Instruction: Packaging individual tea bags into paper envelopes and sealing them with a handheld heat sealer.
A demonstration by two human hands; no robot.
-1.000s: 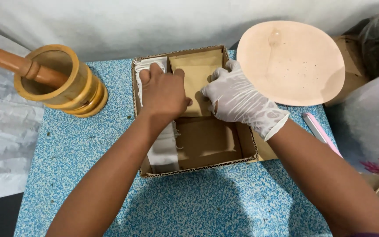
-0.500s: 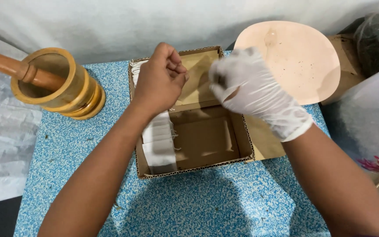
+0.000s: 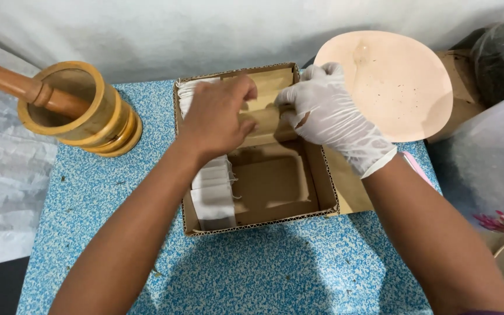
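Observation:
An open cardboard box sits on the blue speckled table. A row of white cloth bags lies along its left side. My bare left hand and my white-gloved right hand meet over the back of the box. Both pinch a folded tan paper packet, which is held just above the brown packets at the box's rear. The fingers cover most of the packet's ends.
A wooden mortar with its pestle stands at the table's back left. A round peach plate rests at the back right on a cardboard piece. White plastic sheeting lies to the left, a dark bag at far right.
Both hands rose from pressing flat on the packets in the box. They now grip one folded packet together near the box's back edge.

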